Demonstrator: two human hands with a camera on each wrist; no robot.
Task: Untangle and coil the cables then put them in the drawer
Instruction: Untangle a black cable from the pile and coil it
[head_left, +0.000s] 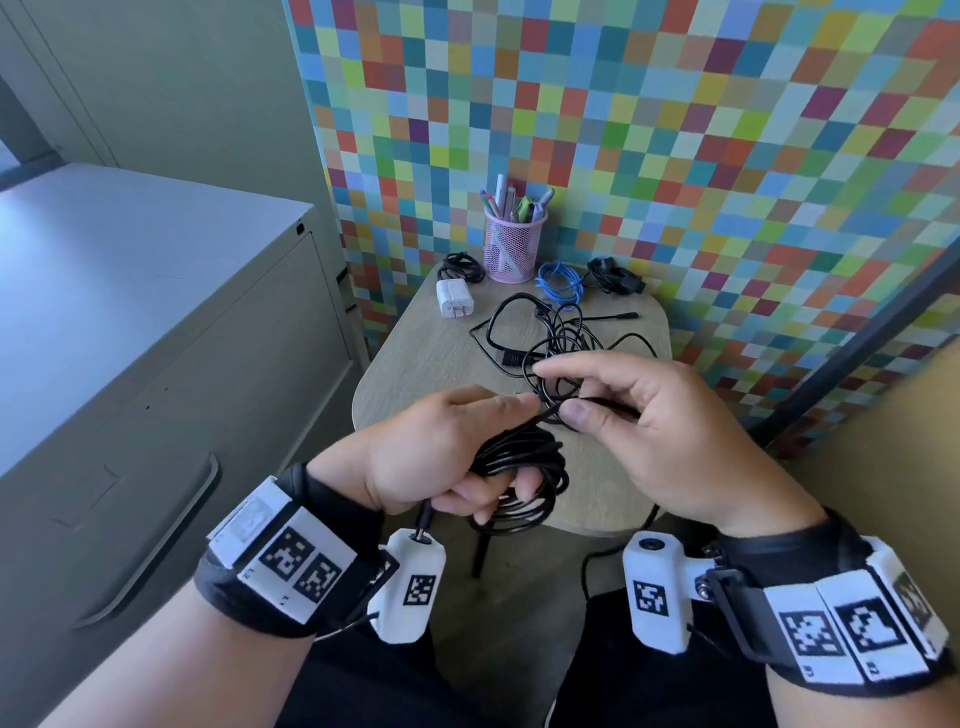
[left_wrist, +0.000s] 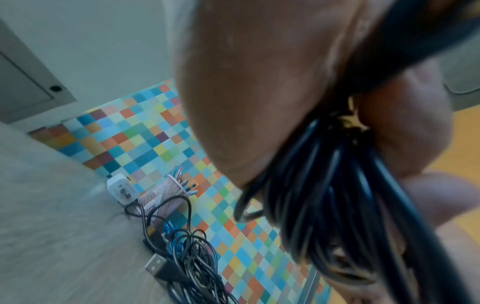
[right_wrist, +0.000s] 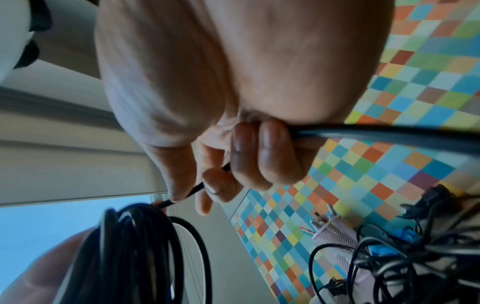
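On the far left I see a grey cabinet (head_left: 156, 322) with a drawer handle (head_left: 156, 540). My left hand (head_left: 441, 452) is curled round a black cable coil (head_left: 519, 467), whose loops hang below the fingers over the near edge of the small wooden table (head_left: 415, 364). A free strand runs right from the coil to my right hand (head_left: 649, 431), which pinches it between thumb and fingers. Just beyond both hands lies a tangle of black cables (head_left: 561, 338). Farther back stand a white charger (head_left: 454, 299), a pink pen cup (head_left: 511, 244), a blue cable (head_left: 558, 280) and a black bundle (head_left: 613, 275).
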